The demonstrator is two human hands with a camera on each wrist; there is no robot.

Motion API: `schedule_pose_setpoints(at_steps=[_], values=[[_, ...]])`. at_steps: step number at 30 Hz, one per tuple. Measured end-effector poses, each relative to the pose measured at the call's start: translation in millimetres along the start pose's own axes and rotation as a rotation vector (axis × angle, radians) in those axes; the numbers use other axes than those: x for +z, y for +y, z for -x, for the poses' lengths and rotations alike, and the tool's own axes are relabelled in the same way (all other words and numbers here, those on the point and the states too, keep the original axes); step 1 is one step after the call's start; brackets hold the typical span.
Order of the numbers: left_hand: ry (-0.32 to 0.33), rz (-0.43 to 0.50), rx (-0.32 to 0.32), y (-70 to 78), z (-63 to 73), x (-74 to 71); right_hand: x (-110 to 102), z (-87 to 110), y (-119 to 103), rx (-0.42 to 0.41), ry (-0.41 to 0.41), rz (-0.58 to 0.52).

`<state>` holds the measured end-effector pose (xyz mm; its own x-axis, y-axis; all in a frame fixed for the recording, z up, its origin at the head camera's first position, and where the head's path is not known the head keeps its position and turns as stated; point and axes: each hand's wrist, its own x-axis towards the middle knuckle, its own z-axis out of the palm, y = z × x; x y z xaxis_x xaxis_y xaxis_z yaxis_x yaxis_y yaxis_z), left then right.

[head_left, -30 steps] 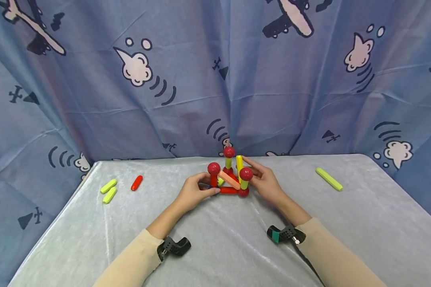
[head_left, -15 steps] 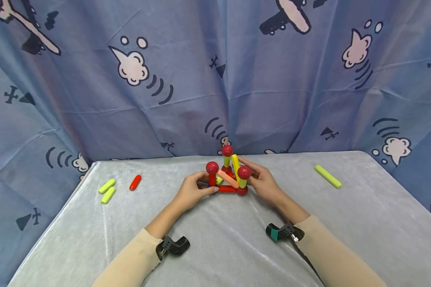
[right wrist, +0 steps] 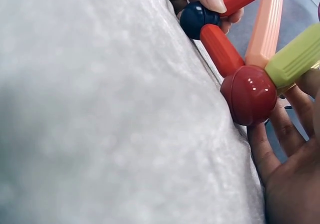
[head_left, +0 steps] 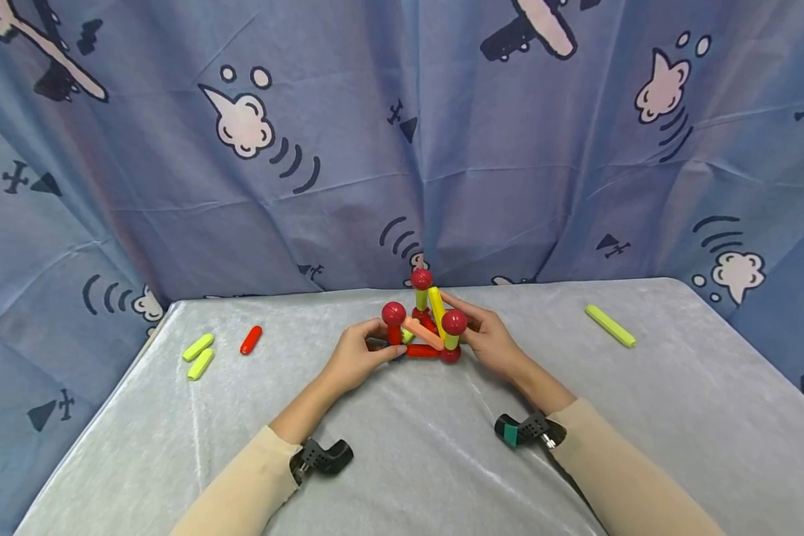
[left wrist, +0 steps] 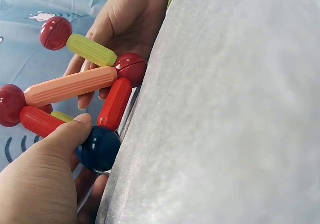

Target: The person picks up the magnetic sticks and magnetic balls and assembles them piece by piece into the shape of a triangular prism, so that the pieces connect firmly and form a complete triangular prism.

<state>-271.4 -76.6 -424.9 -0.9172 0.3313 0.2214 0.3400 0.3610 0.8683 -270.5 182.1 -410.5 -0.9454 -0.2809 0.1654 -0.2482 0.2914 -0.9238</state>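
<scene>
A frame of sticks and balls stands on the table. It has a blue ball point(left wrist: 100, 149) at one base corner and a red ball point(right wrist: 250, 94) at another. Red balls point(head_left: 394, 313) top its three short uprights, and a salmon stick point(left wrist: 72, 86) slants across the front face. My left hand point(head_left: 358, 353) grips the blue-ball corner, thumb in front and fingers behind. Fairly straight fingers of my right hand point(head_left: 497, 344) reach round the right side, the index fingertip at the upper end of a tilted yellow stick point(head_left: 437, 311). Part of that hand is hidden behind the frame.
On the left of the cloth-covered table point(head_left: 543, 491) lie two yellow-green sticks point(head_left: 198, 348) and a red stick point(head_left: 251, 340). A longer yellow-green stick point(head_left: 610, 326) lies at right. Behind the far edge hangs a blue patterned curtain point(head_left: 348, 112).
The yellow stick's upper end has tipped left, with my right index fingertip following it. My left hand keeps its grip on the blue-ball corner. The head view has shifted slightly.
</scene>
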Motion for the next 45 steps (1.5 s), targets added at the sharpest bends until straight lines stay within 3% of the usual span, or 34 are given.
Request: schedule_pose_setpoints(at_steps=[16, 34, 45], values=[[-0.002, 0.013, -0.004, -0.1, 1.3, -0.2, -0.1, 0.8, -0.7, -0.041, -0.036, -0.017], [-0.005, 0.004, 0.026, 0.0, -0.4, -0.4, 0.5, -0.9, -1.4, -0.015, -0.050, -0.008], [0.002, -0.013, 0.028, 1.5, 0.6, -0.1, 1.6, -1.4, -0.7, 0.021, 0.008, -0.005]])
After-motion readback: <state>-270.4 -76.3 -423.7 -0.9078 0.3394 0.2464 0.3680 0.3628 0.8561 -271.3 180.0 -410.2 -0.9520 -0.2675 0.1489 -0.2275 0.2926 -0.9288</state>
